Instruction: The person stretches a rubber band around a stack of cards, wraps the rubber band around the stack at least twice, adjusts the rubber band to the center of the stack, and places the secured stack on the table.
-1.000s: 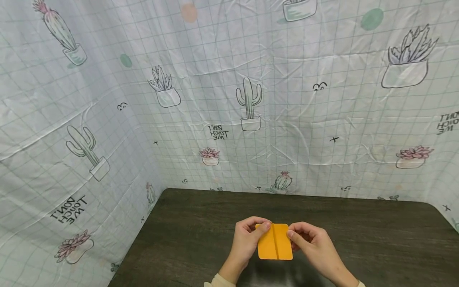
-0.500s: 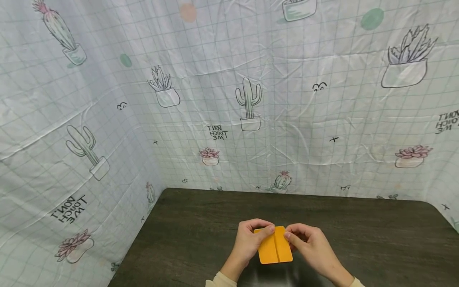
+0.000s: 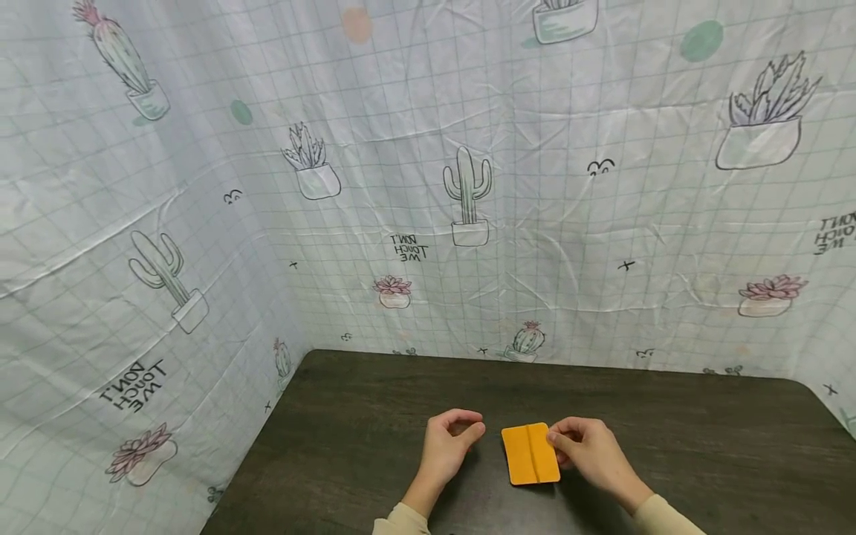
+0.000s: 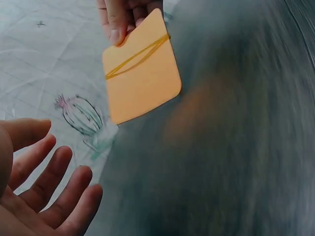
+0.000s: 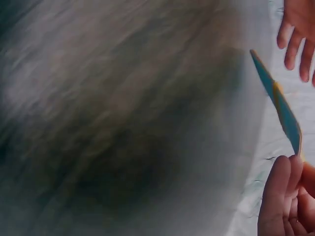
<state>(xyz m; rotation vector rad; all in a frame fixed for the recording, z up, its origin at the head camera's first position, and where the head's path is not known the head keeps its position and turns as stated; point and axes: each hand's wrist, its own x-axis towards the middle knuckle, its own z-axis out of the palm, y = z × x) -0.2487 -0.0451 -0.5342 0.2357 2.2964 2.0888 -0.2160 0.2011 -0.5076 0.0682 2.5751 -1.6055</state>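
Observation:
A square orange card (image 3: 518, 455) with rounded corners is held up over the dark table. A yellow rubber band (image 4: 113, 73) runs across its middle, showing two strands in the left wrist view. My right hand (image 3: 595, 455) pinches the card by its right edge between thumb and fingers. Seen from the right wrist, the card is nearly edge-on and its other face looks teal. My left hand (image 3: 444, 447) is off to the left of the card, touching nothing, its fingers relaxed and spread in the left wrist view.
The dark wood-grain table (image 3: 361, 416) lies below both hands. A pale curtain (image 3: 568, 223) printed with cacti and grid lines rises behind the table and along its sides.
The left hand has let go of the card and drawn away to the left. The card, now in the right hand alone, has shifted slightly right.

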